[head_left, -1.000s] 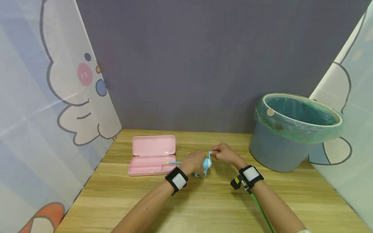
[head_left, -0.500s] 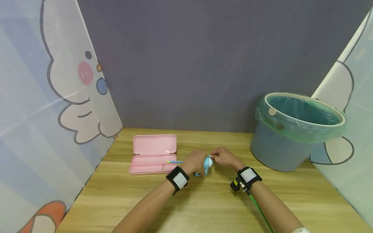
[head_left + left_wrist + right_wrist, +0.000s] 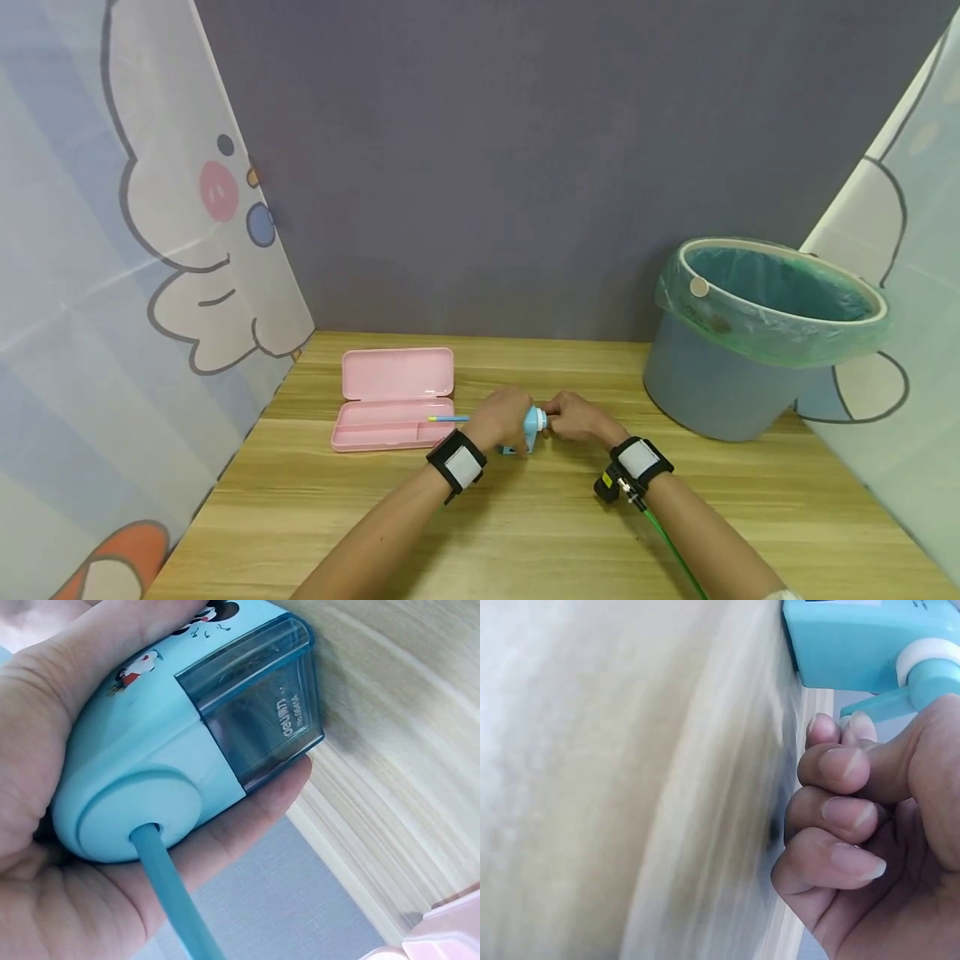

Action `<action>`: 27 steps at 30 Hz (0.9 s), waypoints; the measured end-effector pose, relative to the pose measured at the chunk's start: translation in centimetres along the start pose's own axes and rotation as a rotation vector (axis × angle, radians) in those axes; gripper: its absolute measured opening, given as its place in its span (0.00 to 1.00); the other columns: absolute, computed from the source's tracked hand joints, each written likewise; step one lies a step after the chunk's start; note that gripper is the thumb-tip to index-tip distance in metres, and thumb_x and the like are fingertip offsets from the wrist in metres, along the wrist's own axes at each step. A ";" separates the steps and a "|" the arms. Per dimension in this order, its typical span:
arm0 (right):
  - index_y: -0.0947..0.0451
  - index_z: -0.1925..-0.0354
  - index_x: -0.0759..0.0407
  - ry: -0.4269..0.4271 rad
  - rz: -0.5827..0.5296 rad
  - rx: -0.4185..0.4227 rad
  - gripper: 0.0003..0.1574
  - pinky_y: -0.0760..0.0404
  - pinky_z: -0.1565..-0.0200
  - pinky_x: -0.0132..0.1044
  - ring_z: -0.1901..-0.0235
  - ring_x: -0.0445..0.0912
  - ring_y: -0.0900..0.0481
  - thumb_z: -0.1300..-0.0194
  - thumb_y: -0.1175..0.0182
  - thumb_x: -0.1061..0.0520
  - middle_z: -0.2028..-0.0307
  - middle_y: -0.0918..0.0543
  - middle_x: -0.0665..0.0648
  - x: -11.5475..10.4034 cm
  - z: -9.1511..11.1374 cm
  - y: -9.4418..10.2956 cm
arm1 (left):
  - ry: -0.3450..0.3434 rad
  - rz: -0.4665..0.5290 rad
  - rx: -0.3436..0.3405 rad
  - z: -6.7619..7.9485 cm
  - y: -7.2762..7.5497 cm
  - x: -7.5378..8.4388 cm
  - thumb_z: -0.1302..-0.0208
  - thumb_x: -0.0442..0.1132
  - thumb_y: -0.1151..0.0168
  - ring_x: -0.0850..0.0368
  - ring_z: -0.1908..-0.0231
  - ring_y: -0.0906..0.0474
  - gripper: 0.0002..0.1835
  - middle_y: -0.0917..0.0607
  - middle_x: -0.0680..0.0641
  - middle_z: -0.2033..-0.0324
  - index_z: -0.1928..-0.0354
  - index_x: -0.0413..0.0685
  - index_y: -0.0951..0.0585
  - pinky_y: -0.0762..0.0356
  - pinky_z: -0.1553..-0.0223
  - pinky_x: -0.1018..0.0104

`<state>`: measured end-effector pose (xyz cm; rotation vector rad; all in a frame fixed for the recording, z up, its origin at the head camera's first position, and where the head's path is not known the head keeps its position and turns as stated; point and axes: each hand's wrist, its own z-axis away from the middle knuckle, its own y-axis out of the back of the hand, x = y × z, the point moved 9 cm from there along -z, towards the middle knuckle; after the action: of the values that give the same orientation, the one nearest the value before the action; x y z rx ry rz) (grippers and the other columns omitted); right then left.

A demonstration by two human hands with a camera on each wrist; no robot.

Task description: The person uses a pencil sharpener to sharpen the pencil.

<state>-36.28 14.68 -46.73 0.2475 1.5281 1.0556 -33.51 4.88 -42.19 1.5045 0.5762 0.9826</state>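
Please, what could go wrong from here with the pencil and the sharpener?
The pencil juts from the sharpener, apparently unheld by fingers, so it might spin or work loose. The left hand grips the sharpener; if this grip weakens, the body could twist. The right hand pinches the end of the crank and might slip off.

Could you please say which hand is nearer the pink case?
The left hand: it grips the sharpener just right of the pink case; the right hand, at the crank, is farther right.
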 end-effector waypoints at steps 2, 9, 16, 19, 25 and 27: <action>0.17 0.76 0.58 0.010 0.007 0.001 0.16 0.41 0.79 0.28 0.85 0.37 0.40 0.36 0.47 0.66 0.84 0.27 0.44 -0.2 0.2 0.0 | 0.003 0.001 -0.002 0.0 0.1 0.0 0.62 0.45 0.11 0.62 0.72 0.25 0.25 0.17 0.55 0.70 0.62 0.46 0.15 0.24 0.70 0.72; 0.18 0.77 0.58 0.051 0.076 0.013 0.15 0.41 0.77 0.27 0.82 0.37 0.39 0.36 0.46 0.65 0.81 0.24 0.44 -1.1 1.2 -0.4 | 0.025 0.039 0.001 0.2 0.2 -0.2 0.62 0.42 0.11 0.61 0.73 0.25 0.22 0.19 0.55 0.72 0.67 0.48 0.16 0.24 0.71 0.71; 0.19 0.80 0.57 0.065 0.116 0.025 0.18 0.40 0.77 0.27 0.83 0.36 0.39 0.32 0.43 0.64 0.81 0.25 0.43 -1.2 1.9 -1.0 | 0.038 0.058 -0.009 0.3 -0.2 -0.3 0.63 0.43 0.11 0.61 0.73 0.25 0.23 0.19 0.55 0.72 0.67 0.48 0.16 0.24 0.71 0.71; 0.18 0.79 0.57 0.097 0.114 0.017 0.18 0.40 0.76 0.26 0.83 0.35 0.39 0.31 0.43 0.64 0.81 0.25 0.42 -1.4 1.8 -1.2 | 0.045 0.050 0.000 0.3 -0.2 -0.5 0.64 0.43 0.10 0.61 0.73 0.25 0.23 0.18 0.55 0.71 0.66 0.48 0.16 0.24 0.71 0.70; 0.19 0.81 0.57 0.188 0.135 0.007 0.19 0.42 0.77 0.26 0.85 0.33 0.42 0.33 0.43 0.67 0.84 0.29 0.40 -1.9 2.2 -1.2 | 0.040 0.053 0.015 0.3 0.1 -0.4 0.63 0.42 0.11 0.61 0.74 0.26 0.22 0.19 0.55 0.73 0.69 0.49 0.16 0.25 0.72 0.70; 0.19 0.80 0.57 0.209 0.138 -0.010 0.20 0.42 0.77 0.26 0.84 0.32 0.42 0.32 0.44 0.67 0.84 0.29 0.40 -1.9 2.4 -1.4 | 0.048 0.061 0.012 0.3 0.1 -0.4 0.63 0.42 0.11 0.61 0.74 0.26 0.21 0.19 0.55 0.73 0.70 0.49 0.16 0.25 0.73 0.70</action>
<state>-33.07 13.74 -46.13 0.2450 1.7116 1.2286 -33.44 4.40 -42.20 1.5201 0.5743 1.0661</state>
